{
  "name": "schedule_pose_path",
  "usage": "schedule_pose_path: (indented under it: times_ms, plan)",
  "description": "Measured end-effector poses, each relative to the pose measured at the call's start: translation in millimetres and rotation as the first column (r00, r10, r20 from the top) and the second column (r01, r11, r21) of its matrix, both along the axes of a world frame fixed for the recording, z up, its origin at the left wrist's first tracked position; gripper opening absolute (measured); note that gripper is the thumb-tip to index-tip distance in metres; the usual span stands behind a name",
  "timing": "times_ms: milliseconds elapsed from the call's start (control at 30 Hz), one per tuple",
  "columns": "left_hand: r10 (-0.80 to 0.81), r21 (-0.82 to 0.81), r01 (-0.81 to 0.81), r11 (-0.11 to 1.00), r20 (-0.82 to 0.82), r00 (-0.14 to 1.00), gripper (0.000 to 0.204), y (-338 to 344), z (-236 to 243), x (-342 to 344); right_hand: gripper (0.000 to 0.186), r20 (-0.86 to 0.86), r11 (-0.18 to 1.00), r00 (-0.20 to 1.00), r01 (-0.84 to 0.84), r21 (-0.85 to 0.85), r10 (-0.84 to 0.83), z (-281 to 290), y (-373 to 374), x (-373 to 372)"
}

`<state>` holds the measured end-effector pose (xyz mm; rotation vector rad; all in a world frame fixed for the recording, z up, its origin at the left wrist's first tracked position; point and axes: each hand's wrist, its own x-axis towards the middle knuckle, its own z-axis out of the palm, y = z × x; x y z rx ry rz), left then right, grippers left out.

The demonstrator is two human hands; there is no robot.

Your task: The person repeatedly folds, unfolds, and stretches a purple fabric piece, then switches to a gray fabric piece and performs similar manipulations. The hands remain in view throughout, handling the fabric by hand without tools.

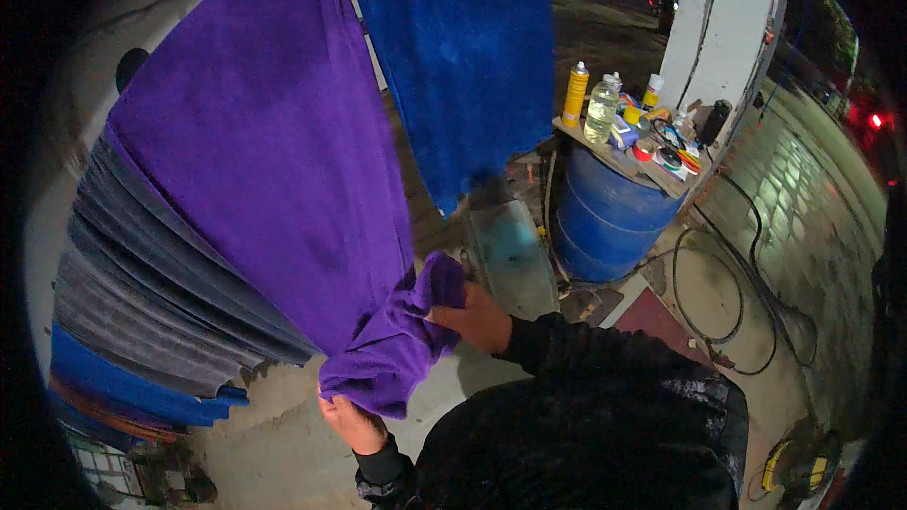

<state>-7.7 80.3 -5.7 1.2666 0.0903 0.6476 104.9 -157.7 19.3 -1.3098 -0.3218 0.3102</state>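
Note:
A large purple towel (274,123) hangs in front of me, its lower end bunched and folded over between my hands. My left hand (355,427) is closed on the bottom edge of the bunched part, its fingertips partly under the cloth. Higher and to the right, my right hand (478,321) grips another fold, thumb on top. Behind and right of the purple towel hangs a blue towel (463,57). On the left a grey towel (142,264) hangs in ripples, with more blue cloth (113,373) below it.
At the right stands a blue barrel (605,217) topped by a board crowded with a yellow spray can (574,94), a clear bottle (601,113) and small items. A clear plastic bin (518,260) sits beside it. A black hose (740,297) coils on the floor.

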Motion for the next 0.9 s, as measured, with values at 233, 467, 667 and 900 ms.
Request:
schedule_pose_path:
  times_ms: [233,467,667,900]
  plan:
    - [-0.064,0.103,0.068,0.992,-0.042,0.997,0.034,20,4,12,0.030,-0.034,0.998,0.999,0.040,0.057,-0.038,3,18,-15]
    - [-0.435,0.192,0.440,0.877,-0.067,0.898,0.032,61,2,-6,0.081,0.592,0.947,0.748,-0.161,-0.279,0.302,2,76,-31]
    - [-0.477,0.462,0.381,0.801,0.109,0.872,0.022,111,30,-24,0.095,0.614,0.868,0.617,-0.302,-0.393,0.492,-22,139,-30]
    - [-0.284,0.400,0.207,0.893,0.142,0.948,0.029,146,32,-21,0.082,0.453,0.768,0.628,-0.429,-0.476,0.632,-53,184,23]
